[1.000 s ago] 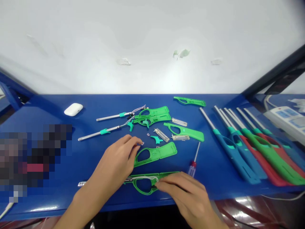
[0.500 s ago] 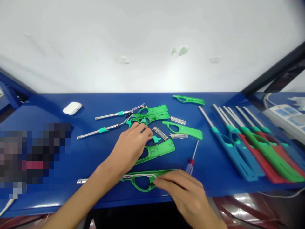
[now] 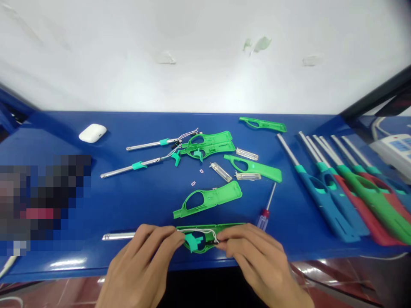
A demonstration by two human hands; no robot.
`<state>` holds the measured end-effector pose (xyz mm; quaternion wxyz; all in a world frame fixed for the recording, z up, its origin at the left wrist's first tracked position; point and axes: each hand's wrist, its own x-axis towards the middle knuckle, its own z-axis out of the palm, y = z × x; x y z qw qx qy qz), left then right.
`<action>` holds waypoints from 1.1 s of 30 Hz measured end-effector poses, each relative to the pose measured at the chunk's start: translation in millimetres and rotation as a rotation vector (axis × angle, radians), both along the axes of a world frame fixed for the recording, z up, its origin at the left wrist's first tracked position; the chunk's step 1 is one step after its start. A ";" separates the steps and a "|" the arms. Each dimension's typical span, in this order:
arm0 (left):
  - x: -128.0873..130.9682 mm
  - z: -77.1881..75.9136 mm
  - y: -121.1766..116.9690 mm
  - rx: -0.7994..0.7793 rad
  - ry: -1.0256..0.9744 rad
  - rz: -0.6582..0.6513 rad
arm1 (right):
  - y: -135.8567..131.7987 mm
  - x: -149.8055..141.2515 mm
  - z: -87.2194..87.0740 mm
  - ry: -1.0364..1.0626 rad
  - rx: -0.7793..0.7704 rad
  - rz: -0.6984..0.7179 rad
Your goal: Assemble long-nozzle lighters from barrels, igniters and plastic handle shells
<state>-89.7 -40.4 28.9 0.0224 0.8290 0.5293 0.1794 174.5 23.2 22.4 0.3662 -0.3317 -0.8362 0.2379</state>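
Near the front edge of the table, a green lighter half-shell (image 3: pixel 205 226) lies with its hollow side up, a metal tube (image 3: pixel 117 236) sticking out to the left. A teal trigger (image 3: pixel 193 242) sits over its finger loop, touching the fingertips of my left hand (image 3: pixel 144 252), which pinch it. My right hand (image 3: pixel 257 254) is closed at the shell's right part, thumb and fingertips gripping the small black igniter (image 3: pixel 210 242) where the white wires (image 3: pixel 205 231) end. My fingers hide part of the shell and tube. Just behind lies another green half-shell (image 3: pixel 221 196).
Metal tubes with wires (image 3: pixel 146 165), more green shells (image 3: pixel 212 141), clear fuel tanks (image 3: pixel 221 171) and small pale clips (image 3: pixel 193 183) lie behind. To the right are a screwdriver (image 3: pixel 263 216) and several assembled lighters (image 3: pixel 324 205). A white earbud case (image 3: pixel 93 133) sits back left.
My left hand came back from the loose parts behind, bringing the teal trigger to the front shell. My right hand stayed at the shell. The view has shifted slightly.
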 end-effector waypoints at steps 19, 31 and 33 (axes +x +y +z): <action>25.3 -17.7 11.2 0.148 -0.102 -0.047 | -7.9 0.8 7.1 -0.076 -0.036 -0.023; 29.3 -23.3 8.8 0.169 -0.109 -0.009 | -25.7 -14.0 11.6 -0.124 0.066 -0.208; 30.3 -22.6 9.5 0.178 -0.113 -0.012 | -26.3 -16.3 11.0 -0.133 0.095 -0.220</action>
